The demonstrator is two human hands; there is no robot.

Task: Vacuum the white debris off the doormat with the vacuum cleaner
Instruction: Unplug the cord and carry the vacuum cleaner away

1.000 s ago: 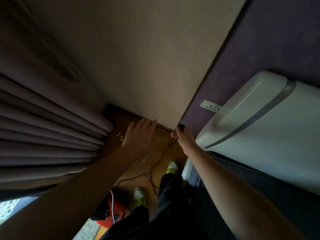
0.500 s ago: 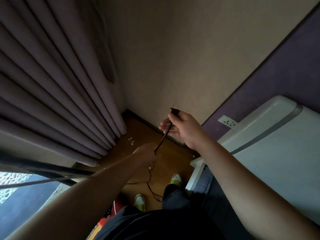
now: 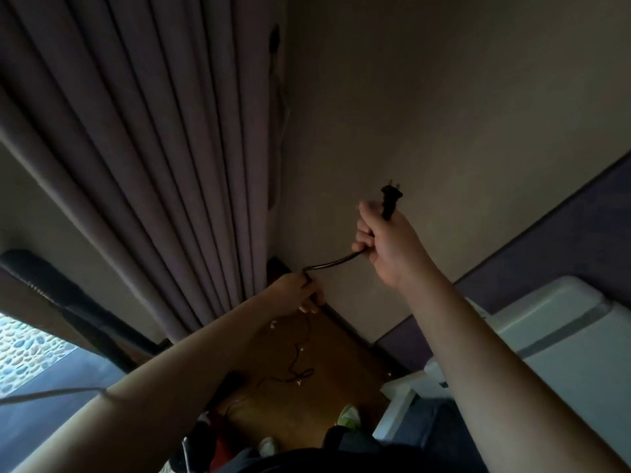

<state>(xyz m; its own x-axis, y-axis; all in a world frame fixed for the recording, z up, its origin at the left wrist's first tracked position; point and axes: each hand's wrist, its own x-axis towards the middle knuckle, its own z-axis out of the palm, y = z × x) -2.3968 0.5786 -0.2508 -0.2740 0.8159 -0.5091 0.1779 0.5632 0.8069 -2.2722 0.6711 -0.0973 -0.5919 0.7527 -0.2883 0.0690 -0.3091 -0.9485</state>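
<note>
My right hand is raised in front of the beige wall and grips the black power plug, prongs pointing up. The black cord runs from that fist down-left into my left hand, which grips it lower down. Below, the cord hangs in loose loops over the wooden floor. A red and black vacuum cleaner body shows partly at the bottom, behind my left forearm. Small white bits lie on the floor near the curtain. The doormat is not clearly in view.
Long mauve curtains hang at left. A black tube slants across the lower left above a pebbled surface. A white appliance stands at right against a purple wall. My shoes stand on the wooden floor.
My right hand has lifted the plug higher, well above the floor. My left hand now grips the cord below it. The view has tilted upward, so more curtain and wall show.
</note>
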